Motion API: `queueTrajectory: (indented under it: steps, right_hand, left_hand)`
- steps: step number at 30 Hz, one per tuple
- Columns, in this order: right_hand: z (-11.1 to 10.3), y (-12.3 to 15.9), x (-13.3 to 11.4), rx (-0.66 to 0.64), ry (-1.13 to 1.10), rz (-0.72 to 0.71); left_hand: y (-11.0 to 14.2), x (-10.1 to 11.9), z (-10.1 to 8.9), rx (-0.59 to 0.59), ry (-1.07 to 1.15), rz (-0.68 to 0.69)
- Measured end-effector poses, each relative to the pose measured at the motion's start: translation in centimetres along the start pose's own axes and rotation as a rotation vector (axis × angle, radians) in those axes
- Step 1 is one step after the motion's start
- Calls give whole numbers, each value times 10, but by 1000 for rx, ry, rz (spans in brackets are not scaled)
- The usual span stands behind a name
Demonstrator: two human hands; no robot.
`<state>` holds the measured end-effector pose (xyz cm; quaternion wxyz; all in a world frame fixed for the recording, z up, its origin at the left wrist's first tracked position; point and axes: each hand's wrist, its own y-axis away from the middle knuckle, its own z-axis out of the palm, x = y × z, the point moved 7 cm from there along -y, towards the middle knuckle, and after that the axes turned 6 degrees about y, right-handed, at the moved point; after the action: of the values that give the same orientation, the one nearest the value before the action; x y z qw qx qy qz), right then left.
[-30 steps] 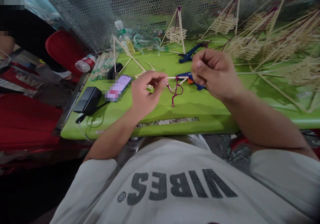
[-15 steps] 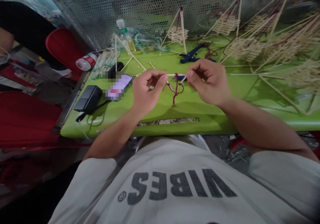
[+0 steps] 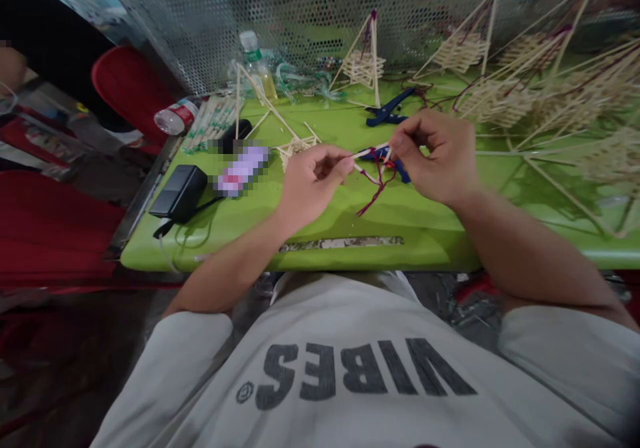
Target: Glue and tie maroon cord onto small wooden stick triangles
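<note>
Between my two hands is a small frame of thin wooden sticks [image 3: 369, 152], raised over the green table [image 3: 330, 215]. Dark red string [image 3: 373, 198] is tied to it and dangles below. My left hand [image 3: 317, 178] pinches the left end of the stick with thumb and forefinger. At the other end, my right hand [image 3: 437, 158] pinches the stick near its right corner. Behind the frame lies a blue tool [image 3: 403, 171], partly covered by my right hand. Farther back rest blue-handled pliers or cutters [image 3: 390, 109].
Several stick pyramids with stacked bases [image 3: 364, 68] stand along the back and right. A stick piece [image 3: 297, 148] lies left, near a phone [image 3: 245, 170], a black box-shaped device [image 3: 177, 191], wrapped stick bundles [image 3: 210, 125] and bottles [image 3: 257, 68]. A perforated metal panel [image 3: 310, 8] borders the back.
Both hands have shifted right with the stick frame, which now tilts up toward the right. More of the blue tool and the stick piece at left shows. The view has turned slightly.
</note>
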<state>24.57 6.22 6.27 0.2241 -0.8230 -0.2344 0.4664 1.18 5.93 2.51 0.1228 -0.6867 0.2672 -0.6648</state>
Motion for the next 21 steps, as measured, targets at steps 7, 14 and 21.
queueTrajectory:
  steps: [7,14,21]
  right_hand:
    - [-3,0,-3,4,8,-43]
    - [3,-2,4,-8,-7,-18]
    - [11,3,11,-8,-140,26]
  left_hand:
    - [3,-2,4,-27,-55,-24]
    - [4,0,4,-25,-47,-14]
    - [0,0,-3,30,6,1]
